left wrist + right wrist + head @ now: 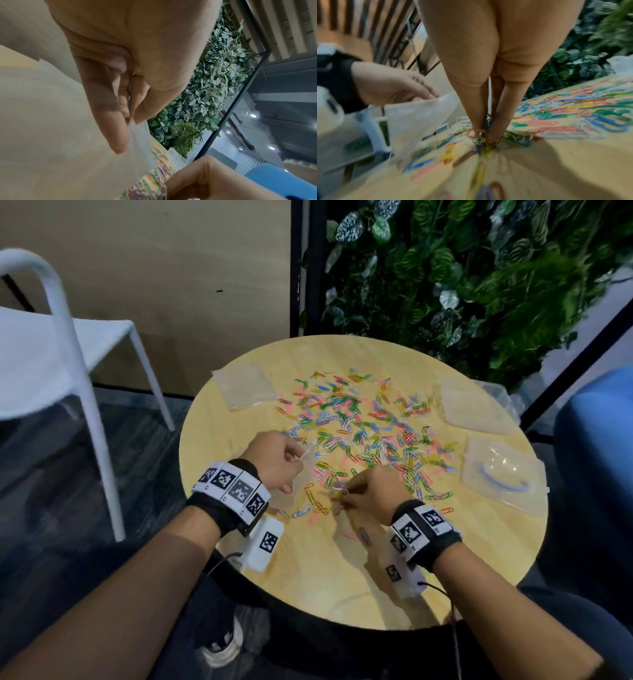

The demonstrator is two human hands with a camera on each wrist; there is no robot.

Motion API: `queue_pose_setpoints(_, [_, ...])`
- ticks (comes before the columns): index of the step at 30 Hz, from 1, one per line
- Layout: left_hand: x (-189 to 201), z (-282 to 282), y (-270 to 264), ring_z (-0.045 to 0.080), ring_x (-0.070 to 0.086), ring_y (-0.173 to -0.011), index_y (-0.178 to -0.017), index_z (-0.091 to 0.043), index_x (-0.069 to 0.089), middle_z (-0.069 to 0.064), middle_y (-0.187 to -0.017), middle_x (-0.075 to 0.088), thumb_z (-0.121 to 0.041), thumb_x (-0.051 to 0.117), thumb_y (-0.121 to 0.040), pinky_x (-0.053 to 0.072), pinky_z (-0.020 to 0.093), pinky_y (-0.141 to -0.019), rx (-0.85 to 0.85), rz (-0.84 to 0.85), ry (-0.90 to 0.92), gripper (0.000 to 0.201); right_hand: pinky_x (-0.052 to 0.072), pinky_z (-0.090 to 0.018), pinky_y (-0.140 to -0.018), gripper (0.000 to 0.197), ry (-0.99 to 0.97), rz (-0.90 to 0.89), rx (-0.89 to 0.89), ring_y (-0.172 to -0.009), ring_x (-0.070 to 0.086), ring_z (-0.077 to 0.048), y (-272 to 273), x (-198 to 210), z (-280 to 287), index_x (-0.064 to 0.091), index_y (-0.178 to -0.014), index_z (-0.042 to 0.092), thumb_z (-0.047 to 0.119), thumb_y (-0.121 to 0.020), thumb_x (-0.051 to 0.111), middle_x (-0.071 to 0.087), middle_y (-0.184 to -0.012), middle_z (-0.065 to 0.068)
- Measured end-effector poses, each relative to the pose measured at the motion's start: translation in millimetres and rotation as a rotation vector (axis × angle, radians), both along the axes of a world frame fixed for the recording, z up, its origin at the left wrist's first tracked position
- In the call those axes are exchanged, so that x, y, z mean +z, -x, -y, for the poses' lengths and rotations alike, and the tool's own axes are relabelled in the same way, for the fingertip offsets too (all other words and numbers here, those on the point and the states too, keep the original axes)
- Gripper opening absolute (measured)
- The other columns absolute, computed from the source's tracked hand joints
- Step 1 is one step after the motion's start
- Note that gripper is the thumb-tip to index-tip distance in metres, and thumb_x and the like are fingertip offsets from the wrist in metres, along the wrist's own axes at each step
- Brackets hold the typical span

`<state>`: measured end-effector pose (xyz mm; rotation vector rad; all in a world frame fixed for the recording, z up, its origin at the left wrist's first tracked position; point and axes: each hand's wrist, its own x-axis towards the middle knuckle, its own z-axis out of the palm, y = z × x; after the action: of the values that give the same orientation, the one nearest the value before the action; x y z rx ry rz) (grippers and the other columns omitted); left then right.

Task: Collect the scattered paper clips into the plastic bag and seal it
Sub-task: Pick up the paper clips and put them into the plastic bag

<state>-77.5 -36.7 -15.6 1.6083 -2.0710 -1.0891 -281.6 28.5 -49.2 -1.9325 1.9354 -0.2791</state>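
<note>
While the left hand [274,463] pinches the top edge of the plastic bag [303,477] between thumb and curled fingers [118,121], holding it up just off the bench [342,587], the right hand [371,491] stands immediately to the bag's right with its fingers [476,108] drawn together around a small bunch of paper clips [482,133] at the bench surface. The bag hangs with its long axis running from the pinched edge down toward the bench, its mouth apparently turned toward the right hand, though the blur hides how far it gapes. So the gathered clips lie just beside the bag's mouth, on its right, and the coming move is judged to be a short lift and carry leftward into that opening. The rest of the paper clips [370,426] lie spread over the bench beyond the bag and to its right, most of them still uncollected. The right hand is the nearer to them; the left is taken up with the bag.
</note>
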Motion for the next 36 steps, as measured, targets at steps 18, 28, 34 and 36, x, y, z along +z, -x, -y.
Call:
queue_pose_setpoints(18, [-22,-4,29,0.031,0.072,-0.088,-0.122,-0.005,0.069,0.018,-0.105,0.073,0.0,0.051,-0.092,0.056,0.034,-0.089,-0.136,-0.016,0.117,0.035,0.056,-0.027,-0.08,0.009,-0.228,1.39,-0.482,-0.066,0.064,-0.019,-22,14,20,0.067,-0.075,-0.002,0.0,-0.083,0.067,0.067,-0.068,-0.01])
queue_pose_setpoints(28, [-29,-6,36,0.034,0.068,-0.087,-0.117,-0.005,0.072,0.015,-0.103,0.065,-0.004,0.054,-0.095,0.055,0.041,-0.089,-0.111,-0.056,0.279,0.028,0.053,-0.031,-0.08,0.022,-0.327,1.388,-0.462,-0.085,0.061,-0.025,-27,4,23,0.057,-0.109,-0.003,-0.006,-0.087,0.055,0.062,-0.097,-0.018])
queue_pose_setpoints(34, [-25,-7,35,0.033,0.072,-0.08,-0.117,-0.003,0.071,0.015,-0.102,0.06,-0.001,0.055,-0.096,0.061,0.043,-0.078,-0.15,-0.145,0.24,0.026,0.038,-0.01,-0.054,0.026,0.028,0.401,-0.255,-0.065,0.057,-0.014,-25,2,19,0.072,-0.103,0.015,0.009,-0.078,0.065,0.067,-0.075,-0.002])
queue_pose_setpoints(36, [-25,-8,36,0.033,0.073,-0.076,-0.118,-0.004,0.071,0.009,-0.098,0.056,-0.001,0.055,-0.096,0.063,0.042,-0.074,-0.16,-0.178,0.227,0.027,0.042,-0.015,-0.066,0.024,0.142,0.276,-0.209,-0.074,0.062,-0.019,-25,5,16,0.073,-0.101,0.014,0.01,-0.081,0.061,0.071,-0.081,-0.005])
